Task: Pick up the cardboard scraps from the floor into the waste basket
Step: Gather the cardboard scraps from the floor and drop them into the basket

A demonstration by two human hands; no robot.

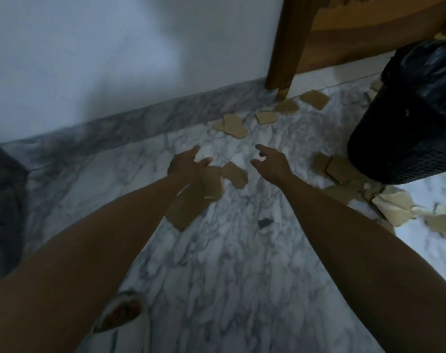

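Several cardboard scraps [234, 171] lie on the marble floor [229, 263], some hidden under the forearms. Both hands hang above them, the left hand [185, 164] and right hand [273, 164] with fingers spread wide, empty. At right the black waste basket [405, 128] is cut off by the frame edge.

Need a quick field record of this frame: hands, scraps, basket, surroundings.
left hand: open, empty, over scraps
right hand: open, empty
nearest scrap: on floor between hands
other scraps: scattered along baseboard and beside basket
waste basket: black mesh, dark liner, upright, right side
floor: marbled white
wooden leg: against wall
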